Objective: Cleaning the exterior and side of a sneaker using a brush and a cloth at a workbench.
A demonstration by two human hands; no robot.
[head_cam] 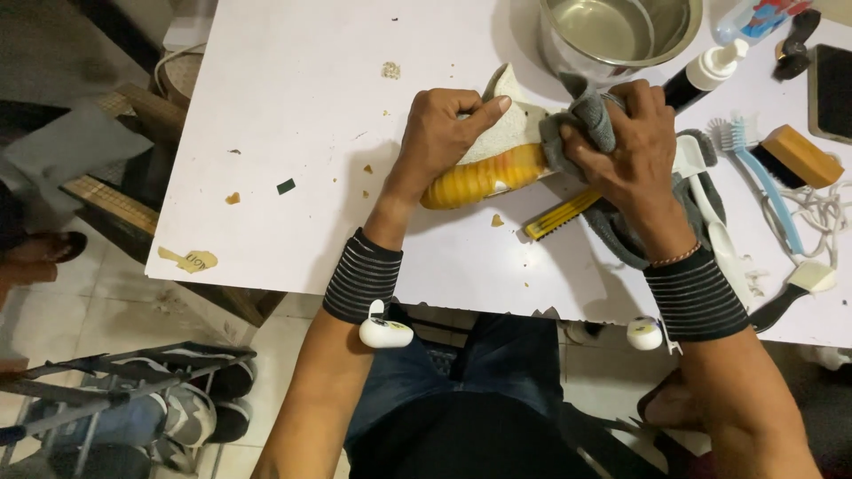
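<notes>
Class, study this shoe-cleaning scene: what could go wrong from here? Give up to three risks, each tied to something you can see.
1. The metal bowl sits just behind the right hand rubbing the grey cloth on the shoe; a hard push might knock it.
2. The left hand grips only the shoe's top, so it may slip.
3. The yellow brush lies partly under the cloth and could get dragged along.

The right hand point(626, 146) and its grey cloth point(586, 124) cover the front of the shoe point(493, 164), the left hand point(444, 133) hides part of its upper, the steel bowl point(621, 35) and the dark phone point(834, 89) run off the picture's edges, and the table's point(293, 115) small crumbs are too tiny to identify.
</notes>
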